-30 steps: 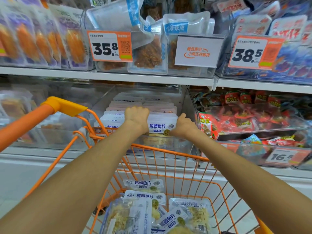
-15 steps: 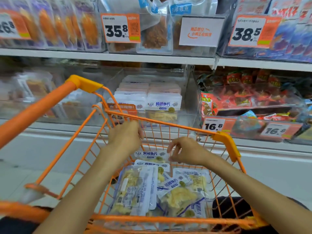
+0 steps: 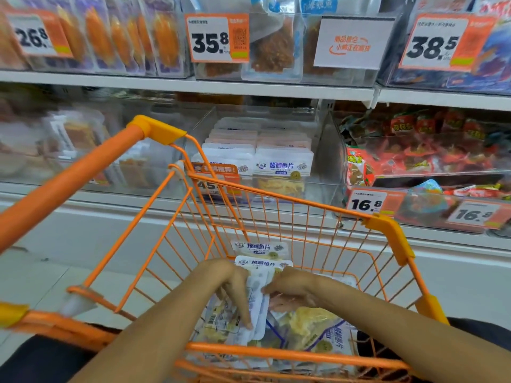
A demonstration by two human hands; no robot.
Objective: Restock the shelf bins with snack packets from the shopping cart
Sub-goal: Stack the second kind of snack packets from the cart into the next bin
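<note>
Your left hand [image 3: 235,288] and right hand [image 3: 290,288] have dropped from the far clear bin [image 3: 326,150] into the cart [image 3: 276,200], both pinching a near packet [image 3: 255,305]: next load starting.

This is a shop's snack aisle. White shelves [image 3: 193,85] carry clear bins of packaged food fronted by orange price tags [image 3: 217,37], and an orange wire shopping cart [image 3: 276,211] stands before them. The blurred left bins seem to hold dried snacks.
</note>
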